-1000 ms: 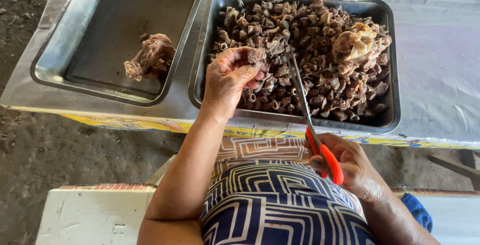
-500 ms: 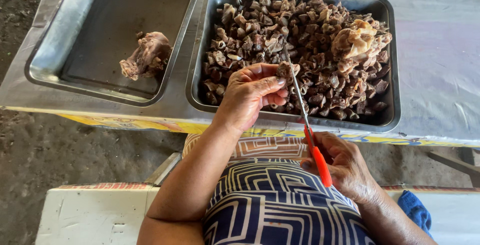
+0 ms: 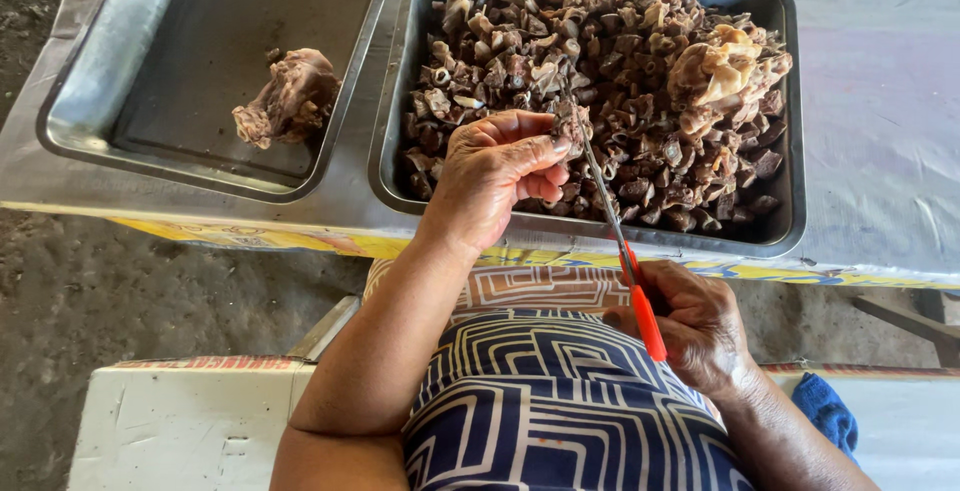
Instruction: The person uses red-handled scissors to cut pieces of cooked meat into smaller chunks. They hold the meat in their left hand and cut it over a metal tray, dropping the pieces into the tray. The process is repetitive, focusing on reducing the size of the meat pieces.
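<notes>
My left hand [image 3: 495,176] pinches a small brown piece [image 3: 571,123] over the near edge of the right metal tray [image 3: 790,101], which is heaped with several brown, curled pieces [image 3: 620,81]. My right hand [image 3: 695,321] grips red-handled scissors [image 3: 615,226] close to my body. Their blades point up and away and meet the piece held in my left fingers. A paler, larger lump [image 3: 725,66] lies on top of the heap at the right.
A second metal tray [image 3: 110,81] at the left holds one pale brown lump [image 3: 290,96]. Both trays rest on a grey-covered table [image 3: 880,131]. I sit on a white bench [image 3: 190,421] with a blue cloth [image 3: 825,411] at my right. Bare dirt ground lies below left.
My left hand has drawn back from the heap toward me with a piece in its fingers. The scissors have risen so their blades reach that piece.
</notes>
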